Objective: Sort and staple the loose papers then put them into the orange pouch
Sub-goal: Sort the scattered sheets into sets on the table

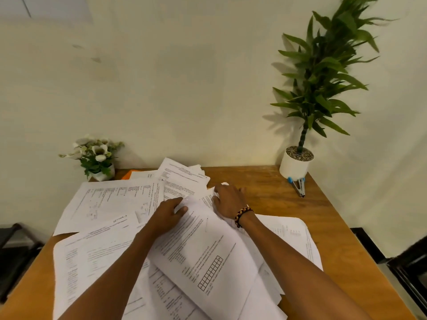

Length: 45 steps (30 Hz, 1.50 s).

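Loose printed papers (111, 199) lie scattered over most of the wooden table (335, 239). My left hand (168, 213) pinches the far edge of a raised sheet (208, 255) that carries a grid drawing. My right hand (228, 199), with a beaded bracelet at the wrist, rests on the papers just beyond that sheet, fingers curled over their edges. A corner of the orange pouch (127, 174) peeks out under the papers at the back left. The metal stapler (300, 185) with blue ends lies at the back right, apart from both hands.
A white pot with a tall green plant (297, 165) stands at the table's back right corner by the stapler. A small pot of white flowers (97, 155) sits at the back left. The wall runs right behind the table. Dark furniture flanks both sides.
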{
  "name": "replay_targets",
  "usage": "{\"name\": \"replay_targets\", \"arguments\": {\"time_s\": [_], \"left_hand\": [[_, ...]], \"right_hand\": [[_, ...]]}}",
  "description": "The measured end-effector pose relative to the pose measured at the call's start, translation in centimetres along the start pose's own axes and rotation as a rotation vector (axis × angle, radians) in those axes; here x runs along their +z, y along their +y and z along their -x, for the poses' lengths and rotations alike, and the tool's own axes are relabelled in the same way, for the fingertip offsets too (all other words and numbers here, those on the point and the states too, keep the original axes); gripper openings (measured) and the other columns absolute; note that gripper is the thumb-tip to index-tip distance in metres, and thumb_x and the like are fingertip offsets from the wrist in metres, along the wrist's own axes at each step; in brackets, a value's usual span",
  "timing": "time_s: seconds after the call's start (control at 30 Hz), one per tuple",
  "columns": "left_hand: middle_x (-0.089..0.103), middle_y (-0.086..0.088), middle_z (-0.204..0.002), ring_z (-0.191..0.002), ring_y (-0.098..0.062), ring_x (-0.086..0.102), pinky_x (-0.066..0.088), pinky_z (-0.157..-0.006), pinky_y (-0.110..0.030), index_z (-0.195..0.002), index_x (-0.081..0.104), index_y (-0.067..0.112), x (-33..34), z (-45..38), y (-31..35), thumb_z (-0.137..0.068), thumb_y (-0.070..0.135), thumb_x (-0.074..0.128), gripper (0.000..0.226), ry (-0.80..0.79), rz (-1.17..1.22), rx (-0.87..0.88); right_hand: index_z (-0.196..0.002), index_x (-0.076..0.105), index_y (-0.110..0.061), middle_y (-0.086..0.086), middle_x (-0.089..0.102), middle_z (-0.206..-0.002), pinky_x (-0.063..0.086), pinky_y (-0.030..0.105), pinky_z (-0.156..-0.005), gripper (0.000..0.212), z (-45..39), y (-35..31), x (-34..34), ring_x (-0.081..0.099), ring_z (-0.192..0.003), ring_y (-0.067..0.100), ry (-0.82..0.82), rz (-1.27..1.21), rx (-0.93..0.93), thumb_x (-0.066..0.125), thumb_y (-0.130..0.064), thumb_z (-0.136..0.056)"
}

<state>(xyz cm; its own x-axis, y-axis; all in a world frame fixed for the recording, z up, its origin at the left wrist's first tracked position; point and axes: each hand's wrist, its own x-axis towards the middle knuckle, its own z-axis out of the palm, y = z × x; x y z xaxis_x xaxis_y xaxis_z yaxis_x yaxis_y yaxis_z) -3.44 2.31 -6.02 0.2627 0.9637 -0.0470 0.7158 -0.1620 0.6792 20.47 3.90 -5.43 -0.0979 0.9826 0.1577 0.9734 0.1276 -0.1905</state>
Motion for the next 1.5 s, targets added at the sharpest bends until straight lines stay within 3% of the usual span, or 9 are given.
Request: {"name": "replay_targets", "arguments": {"time_s": [0.3, 0.47, 0.6, 0.7, 0.87, 0.97, 1.13, 1.33, 1.5], "left_hand": [[0.067, -0.002, -0.129, -0.112, -0.015, 0.060, 0.041, -0.098, -0.030, -0.130, 0.064, 0.014, 0.6, 0.4, 0.0, -0.104, 0.032, 0.055, 0.033, 0.038, 0.094, 0.025], [0.066, 0.019, -0.086, -0.082, 0.000, 0.063, 0.045, -0.079, -0.025, -0.082, 0.061, 0.032, 1.3, 0.5, 0.4, -0.102, 0.027, 0.057, 0.021, 0.031, 0.146, 0.042], [0.070, 0.000, -0.122, -0.111, -0.018, 0.064, 0.050, -0.100, -0.041, -0.121, 0.067, 0.017, 1.1, 0.4, 0.9, -0.103, 0.039, 0.053, 0.032, 0.068, 0.186, 0.064], [0.056, 0.006, -0.140, -0.125, -0.014, 0.054, 0.040, -0.112, -0.041, -0.142, 0.054, 0.017, 0.8, 0.6, 1.5, -0.105, 0.037, 0.050, 0.042, 0.044, 0.134, 0.041], [0.069, 0.000, -0.119, -0.110, -0.019, 0.064, 0.050, -0.101, -0.044, -0.115, 0.065, 0.020, 1.7, 0.7, -0.5, -0.103, 0.044, 0.050, 0.031, 0.021, 0.153, 0.025], [0.065, 0.013, -0.086, -0.082, -0.005, 0.062, 0.047, -0.078, -0.029, -0.082, 0.057, 0.031, 2.1, 0.9, -0.7, -0.104, 0.033, 0.054, 0.022, 0.071, 0.193, 0.041], [0.058, 0.015, -0.072, -0.069, 0.006, 0.056, 0.040, -0.068, -0.021, -0.074, 0.051, 0.032, 2.4, 1.1, -0.7, -0.103, 0.028, 0.056, 0.030, 0.104, 0.218, 0.047], [0.062, 0.022, -0.072, -0.071, 0.007, 0.058, 0.041, -0.071, -0.020, -0.075, 0.054, 0.032, 2.4, 1.0, -0.7, -0.103, 0.028, 0.056, 0.029, 0.098, 0.240, 0.036], [0.065, 0.020, -0.076, -0.074, 0.000, 0.062, 0.044, -0.072, -0.020, -0.078, 0.058, 0.027, 2.3, 1.3, -0.8, -0.103, 0.032, 0.056, 0.025, 0.086, 0.266, 0.057]], "right_hand": [[-0.122, 0.044, -0.028, 0.003, 0.056, -0.130, 0.042, 0.054, -0.100, 0.039, -4.5, -1.7, 1.8, 0.050, -0.125, 0.034, -0.219, -0.472, 0.257, 0.059, -0.036, -0.087], [-0.128, 0.045, -0.024, 0.003, 0.055, -0.136, 0.031, 0.059, -0.106, 0.057, -4.9, -2.2, 2.4, 0.042, -0.132, 0.033, -0.196, -0.393, 0.284, 0.074, -0.038, -0.082], [-0.102, 0.053, -0.025, -0.002, 0.066, -0.109, 0.045, 0.055, -0.097, 0.032, -4.2, -1.4, 1.6, 0.061, -0.107, 0.026, -0.088, -0.495, 0.346, 0.075, -0.022, -0.080], [-0.084, 0.063, -0.021, -0.001, 0.068, -0.085, 0.050, 0.040, -0.068, 0.014, -3.8, -0.5, 0.6, 0.063, -0.075, 0.018, -0.170, -0.672, 0.201, 0.071, -0.030, -0.092], [-0.093, 0.071, -0.018, -0.003, 0.069, -0.096, 0.047, 0.030, -0.078, 0.052, -3.9, -0.1, -0.6, 0.062, -0.084, 0.011, -0.314, -1.020, 0.303, 0.036, -0.054, -0.104], [-0.081, 0.064, -0.002, 0.007, 0.065, -0.083, 0.044, 0.033, -0.071, 0.049, -5.2, 0.0, -0.1, 0.058, -0.076, 0.021, -0.294, -1.041, 0.371, 0.049, -0.042, -0.104], [-0.066, 0.062, -0.010, 0.002, 0.068, -0.071, 0.049, 0.023, -0.048, 0.036, -7.1, -1.4, -0.9, 0.063, -0.054, 0.012, -0.329, -1.089, 0.478, 0.051, 0.002, -0.099], [-0.100, 0.074, -0.001, 0.018, 0.069, -0.117, 0.053, 0.046, -0.101, 0.021, -8.7, -1.5, 0.4, 0.066, -0.108, 0.033, -0.309, -1.041, 0.472, 0.059, 0.011, -0.091], [-0.084, 0.079, -0.006, 0.014, 0.075, -0.093, 0.059, 0.033, -0.072, 0.036, -8.5, -2.0, 1.4, 0.067, -0.083, 0.027, -0.098, -1.050, 0.528, 0.050, 0.015, -0.085]]}}
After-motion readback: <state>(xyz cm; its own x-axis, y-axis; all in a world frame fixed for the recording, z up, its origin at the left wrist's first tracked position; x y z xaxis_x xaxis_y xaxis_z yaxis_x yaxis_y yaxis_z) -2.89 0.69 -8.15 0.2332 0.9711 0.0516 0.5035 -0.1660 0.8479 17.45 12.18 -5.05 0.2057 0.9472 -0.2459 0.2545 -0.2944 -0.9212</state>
